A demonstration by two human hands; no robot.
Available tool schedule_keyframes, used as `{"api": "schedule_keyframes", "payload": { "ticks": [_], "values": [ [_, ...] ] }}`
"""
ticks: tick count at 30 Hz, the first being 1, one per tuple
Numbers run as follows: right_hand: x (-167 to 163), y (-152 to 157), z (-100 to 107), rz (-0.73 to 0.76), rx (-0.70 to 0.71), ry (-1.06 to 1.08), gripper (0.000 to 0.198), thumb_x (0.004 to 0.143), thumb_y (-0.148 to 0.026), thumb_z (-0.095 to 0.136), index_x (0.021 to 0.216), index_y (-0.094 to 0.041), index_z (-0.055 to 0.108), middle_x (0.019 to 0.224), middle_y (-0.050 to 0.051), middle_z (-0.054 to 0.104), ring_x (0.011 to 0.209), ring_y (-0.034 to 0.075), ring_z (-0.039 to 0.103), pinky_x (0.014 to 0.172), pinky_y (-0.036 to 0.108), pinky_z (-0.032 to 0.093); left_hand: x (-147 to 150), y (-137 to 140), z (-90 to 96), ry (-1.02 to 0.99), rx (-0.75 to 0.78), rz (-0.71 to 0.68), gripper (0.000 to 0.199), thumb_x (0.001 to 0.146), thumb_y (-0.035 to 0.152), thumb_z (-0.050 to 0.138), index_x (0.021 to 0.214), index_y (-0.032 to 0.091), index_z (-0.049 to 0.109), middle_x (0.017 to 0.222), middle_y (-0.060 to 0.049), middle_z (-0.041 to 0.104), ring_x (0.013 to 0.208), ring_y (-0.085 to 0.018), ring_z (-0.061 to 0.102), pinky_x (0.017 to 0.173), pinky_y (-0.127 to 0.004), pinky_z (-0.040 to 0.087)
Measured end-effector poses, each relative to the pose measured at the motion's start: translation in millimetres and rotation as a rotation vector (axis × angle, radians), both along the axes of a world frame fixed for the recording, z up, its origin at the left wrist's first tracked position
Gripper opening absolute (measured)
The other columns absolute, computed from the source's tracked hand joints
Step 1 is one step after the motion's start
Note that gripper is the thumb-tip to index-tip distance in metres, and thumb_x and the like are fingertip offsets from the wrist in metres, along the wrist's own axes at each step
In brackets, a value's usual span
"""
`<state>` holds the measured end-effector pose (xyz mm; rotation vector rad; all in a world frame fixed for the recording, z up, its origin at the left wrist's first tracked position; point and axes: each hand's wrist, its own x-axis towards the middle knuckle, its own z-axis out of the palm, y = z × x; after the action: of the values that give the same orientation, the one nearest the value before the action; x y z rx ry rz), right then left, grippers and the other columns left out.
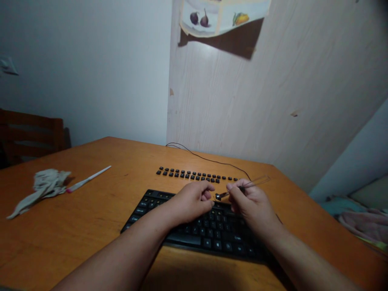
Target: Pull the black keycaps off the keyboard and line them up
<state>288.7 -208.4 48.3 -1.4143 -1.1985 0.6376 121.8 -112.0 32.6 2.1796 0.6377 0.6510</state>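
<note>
A black keyboard [184,239] lies in front of me on the wooden table, with its top row of keycaps off. Over its upper edge rests my left hand [195,198], fingers loosely curled and thumb apart, with nothing visible in the grip. My right hand [247,200] pinches a keycap puller [257,181] whose thin wire prongs point up to the right. A dark, shiny end [218,196] sticks out on the left side of that hand, close to my left fingertips; whether it is a keycap or part of the tool I cannot tell. Both forearms cover parts of the keyboard.
Behind the keyboard, loose black keycaps [194,175] lie in two rows. A black cable [209,159] runs across the table's back. On the left are a crumpled cloth [50,182] and a slim white stick [91,178] with a pink end. A wooden chair [33,131] stands beyond.
</note>
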Motion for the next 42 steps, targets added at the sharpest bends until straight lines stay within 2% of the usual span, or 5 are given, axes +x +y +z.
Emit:
{"api": "schedule_keyframes", "payload": {
  "ticks": [10,17,24,31,42],
  "values": [
    [-12.3,-3.7,-0.5,0.047,0.041,-0.108,0.030,0.086,-0.051,0.058,0.079,-0.022,0.056,0.063,0.001,0.060,0.057,0.016,0.057,0.054,0.028,0.043,6.7,-5.5,4.6,-0.123,-0.193,0.032,0.013,0.071,0.013,0.056,0.084,0.015,0.058,0.071,0.002,0.055,0.066,-0.010,0.050,0.058,-0.021,0.038],
    [2.4,-2.5,1.1,-0.143,0.296,-0.293,0.024,0.095,-0.040,0.047,0.085,-0.022,0.061,0.084,0.004,0.061,0.083,0.019,0.058,0.078,0.032,0.045,4.9,-4.8,6.0,-0.138,-0.351,0.092,0.022,0.067,0.012,0.059,0.088,0.016,0.055,0.069,0.004,0.050,0.062,-0.009,0.046,0.054,-0.020,0.034],
    [6.3,-3.1,4.5,0.199,0.140,-0.704,0.014,0.094,-0.030,0.049,0.095,-0.023,0.060,0.087,0.005,0.062,0.080,0.019,0.057,0.071,0.032,0.043,2.3,-6.0,10.5,-0.174,-0.444,0.060,0.018,0.070,0.016,0.061,0.087,0.015,0.055,0.067,0.005,0.050,0.060,-0.008,0.045,0.054,-0.020,0.032],
    [1.8,-5.6,3.1,0.247,0.059,-0.882,0.013,0.090,-0.024,0.052,0.097,-0.022,0.063,0.089,0.005,0.064,0.082,0.019,0.059,0.071,0.031,0.043,2.3,-8.1,7.9,-0.185,-0.520,-0.023,0.026,0.069,0.015,0.063,0.093,0.015,0.051,0.069,0.005,0.050,0.063,-0.008,0.047,0.057,-0.020,0.033],
    [88.6,59.7,-2.1,0.011,-0.227,-0.738,0.013,0.074,-0.025,0.065,0.084,-0.018,0.070,0.080,0.004,0.070,0.073,0.018,0.061,0.066,0.027,0.044,-0.1,7.6,1.5,0.054,0.059,0.187,0.015,0.078,0.015,0.049,0.088,0.016,0.060,0.080,-0.003,0.063,0.073,-0.016,0.056,0.064,-0.025,0.040]
  ]
}}
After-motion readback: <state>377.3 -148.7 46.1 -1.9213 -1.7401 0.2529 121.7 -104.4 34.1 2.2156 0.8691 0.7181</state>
